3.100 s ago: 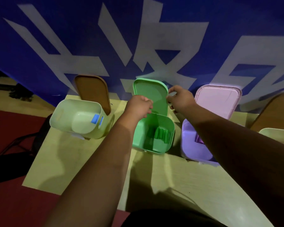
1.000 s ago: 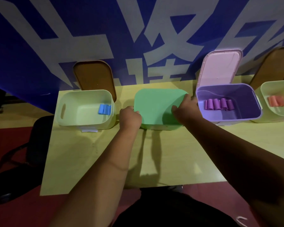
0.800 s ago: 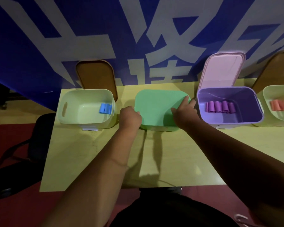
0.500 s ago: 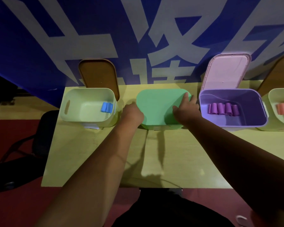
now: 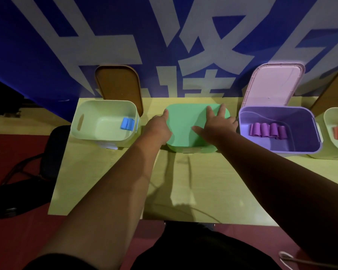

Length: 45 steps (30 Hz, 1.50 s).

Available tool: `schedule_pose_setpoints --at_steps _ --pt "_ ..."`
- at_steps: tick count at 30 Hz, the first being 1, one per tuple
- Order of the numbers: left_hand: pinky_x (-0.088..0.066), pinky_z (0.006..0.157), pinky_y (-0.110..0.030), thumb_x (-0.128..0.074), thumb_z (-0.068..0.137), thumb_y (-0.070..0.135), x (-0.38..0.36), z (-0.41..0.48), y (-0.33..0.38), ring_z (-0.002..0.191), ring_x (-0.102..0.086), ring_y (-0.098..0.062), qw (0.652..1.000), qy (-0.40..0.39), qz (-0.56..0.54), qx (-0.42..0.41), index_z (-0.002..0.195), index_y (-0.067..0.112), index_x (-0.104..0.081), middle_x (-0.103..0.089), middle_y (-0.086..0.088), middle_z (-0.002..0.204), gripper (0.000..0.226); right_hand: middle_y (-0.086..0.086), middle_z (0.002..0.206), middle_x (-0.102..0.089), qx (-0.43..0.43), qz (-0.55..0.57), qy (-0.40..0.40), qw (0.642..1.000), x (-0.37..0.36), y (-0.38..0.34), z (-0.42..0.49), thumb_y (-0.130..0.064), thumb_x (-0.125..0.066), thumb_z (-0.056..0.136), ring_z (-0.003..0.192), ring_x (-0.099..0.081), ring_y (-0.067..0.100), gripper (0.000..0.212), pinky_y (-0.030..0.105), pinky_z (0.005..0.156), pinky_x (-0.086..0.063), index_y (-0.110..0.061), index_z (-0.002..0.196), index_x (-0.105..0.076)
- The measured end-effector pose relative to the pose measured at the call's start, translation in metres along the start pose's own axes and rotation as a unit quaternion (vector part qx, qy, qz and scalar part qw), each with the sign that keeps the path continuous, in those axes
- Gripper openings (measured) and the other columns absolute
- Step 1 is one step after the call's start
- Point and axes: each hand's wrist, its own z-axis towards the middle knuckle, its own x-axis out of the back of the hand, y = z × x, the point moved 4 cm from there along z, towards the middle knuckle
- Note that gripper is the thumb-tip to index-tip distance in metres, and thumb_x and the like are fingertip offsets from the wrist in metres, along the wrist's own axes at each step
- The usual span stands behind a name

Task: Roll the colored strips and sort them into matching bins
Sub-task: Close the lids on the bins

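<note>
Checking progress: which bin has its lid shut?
The green bin, touched by left hand and right hand; the purple bin and left pale bin stand open.

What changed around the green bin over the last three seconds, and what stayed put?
The green lid came down from upright and now covers its bin. The right hand went from curled at the lid's edge to lying flat on it, fingers spread; the left hand touches its left edge. Unchanged: blue rolls in the pale bin, purple rolls in the open purple bin.
</note>
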Motion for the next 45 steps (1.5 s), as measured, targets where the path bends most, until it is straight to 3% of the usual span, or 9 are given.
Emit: schedule_pose_setpoints --at_steps 6,10,17,22,27,33,37,40,45 --pt "-0.059 0.104 -0.048 -0.067 0.101 0.012 0.009 -0.012 -0.007 0.129 -0.063 -0.034 0.996 -0.001 -0.092 -0.002 0.172 0.037 -0.017 -0.055 -0.008 0.157 0.090 0.022 0.177 -0.001 -0.015 -0.035 0.005 0.999 0.014 -0.025 -0.004 -0.071 -0.066 0.092 0.158 -0.016 0.056 0.102 0.063 0.129 -0.017 -0.016 0.166 -0.023" --pt "-0.056 0.110 -0.049 -0.065 0.101 0.015 0.020 -0.019 -0.033 0.134 -0.063 -0.033 0.970 0.033 -0.237 0.046 0.167 0.026 -0.038 -0.060 -0.009 0.154 0.072 0.021 0.167 -0.032 0.064 0.020 0.056 0.996 0.026 -0.072 -0.011 -0.054 -0.064 0.099 0.151 -0.036 0.045 0.077 0.055 0.123 -0.035 -0.011 0.157 -0.040" --pt "-0.061 0.102 -0.048 -0.061 0.102 0.014 0.084 -0.032 -0.105 0.108 -0.074 -0.033 0.924 0.094 -0.357 0.101 0.110 0.024 -0.071 -0.072 -0.010 0.124 0.016 0.015 0.134 -0.069 0.181 0.193 0.045 0.963 0.040 -0.179 -0.003 -0.023 -0.063 0.102 0.122 -0.065 0.033 0.037 0.033 0.100 -0.049 -0.007 0.135 -0.069" --pt "-0.058 0.058 -0.021 -0.057 0.106 0.007 0.116 -0.020 -0.140 0.078 -0.072 -0.017 0.890 0.123 -0.425 0.110 0.117 0.014 -0.069 -0.072 -0.011 0.121 0.017 0.009 0.118 -0.073 0.123 0.250 0.024 0.960 0.038 -0.225 0.032 -0.023 -0.065 0.099 0.114 -0.068 0.030 0.028 0.030 0.089 -0.050 -0.008 0.122 -0.072" --pt "-0.062 0.078 -0.030 -0.058 0.106 0.012 0.135 -0.005 -0.146 0.097 -0.078 -0.025 0.894 0.126 -0.420 0.091 0.125 0.014 -0.071 -0.075 -0.009 0.118 0.023 0.010 0.139 -0.065 0.047 0.367 -0.018 0.929 0.028 -0.236 0.074 -0.034 -0.076 0.097 0.106 -0.075 0.032 0.069 0.053 0.093 -0.063 -0.016 0.157 -0.048" --pt "-0.065 0.095 -0.049 -0.059 0.106 0.019 0.145 0.018 -0.138 0.100 -0.079 -0.030 0.887 0.127 -0.437 0.081 0.110 0.022 -0.071 -0.077 -0.007 0.109 0.013 0.005 0.113 -0.076 0.078 0.398 0.007 0.914 0.043 -0.263 0.081 -0.027 -0.063 0.105 0.101 -0.076 0.030 0.016 0.052 0.090 -0.065 -0.029 0.119 -0.070" --pt "-0.061 0.100 -0.051 -0.056 0.103 0.061 0.156 0.027 -0.132 0.103 -0.076 -0.027 0.885 0.166 -0.430 0.070 0.093 0.028 -0.065 -0.078 -0.006 0.111 0.035 -0.011 0.106 -0.077 0.186 0.379 0.061 0.904 0.054 -0.276 0.053 -0.026 -0.066 0.104 0.096 -0.070 0.006 0.018 0.025 0.093 -0.057 -0.030 0.116 -0.079" --pt "-0.065 0.091 -0.046 -0.055 0.089 0.082 0.167 0.026 -0.136 0.100 -0.078 -0.025 0.824 0.189 -0.522 0.112 0.110 0.022 -0.069 -0.078 -0.006 0.109 0.066 -0.008 0.107 -0.074 0.291 0.335 0.121 0.888 0.056 -0.284 0.026 -0.025 -0.072 0.100 0.096 -0.065 0.005 0.022 0.019 0.091 -0.050 -0.029 0.120 -0.081" --pt "-0.069 0.077 -0.049 -0.059 0.099 0.009 0.161 0.022 -0.162 0.087 -0.078 -0.034 0.726 0.201 -0.638 0.160 0.116 0.002 -0.065 -0.075 -0.023 0.109 0.019 -0.017 0.093 -0.069 0.410 0.261 0.117 0.866 0.046 -0.291 -0.005 -0.030 -0.075 0.100 0.094 -0.063 0.016 0.017 0.035 0.091 -0.049 -0.030 0.114 -0.083"
